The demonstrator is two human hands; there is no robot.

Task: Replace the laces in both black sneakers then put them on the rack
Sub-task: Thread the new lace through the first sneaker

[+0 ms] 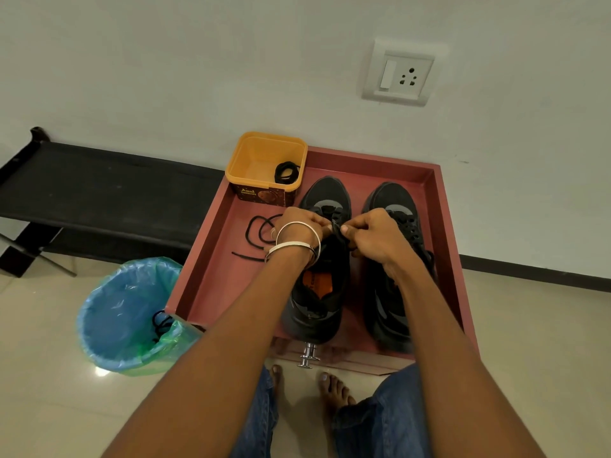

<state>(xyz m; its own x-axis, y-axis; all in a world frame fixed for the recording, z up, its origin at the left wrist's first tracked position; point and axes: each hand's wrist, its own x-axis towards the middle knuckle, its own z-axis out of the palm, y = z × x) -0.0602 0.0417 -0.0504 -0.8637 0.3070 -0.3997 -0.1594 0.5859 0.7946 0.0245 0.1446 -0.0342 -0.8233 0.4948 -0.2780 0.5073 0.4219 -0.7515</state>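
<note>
both hands (334, 231) pinch lace (left sneaker (319, 269))

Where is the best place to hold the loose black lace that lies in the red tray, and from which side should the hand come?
Probably pinch the loose lace at its straight free end, near the left wall of the red tray. Come from above: it lies flat on the tray floor. The coiled part sits beside the left hand, so the tail is easier to reach.

Left hand (299, 226) and right hand (370, 233) cover left sneaker (325, 200) eyelets; pinched lace indistinct. Right forearm hides part of right sneaker (393, 200). Rack (99, 180) cut off at left edge.
</note>
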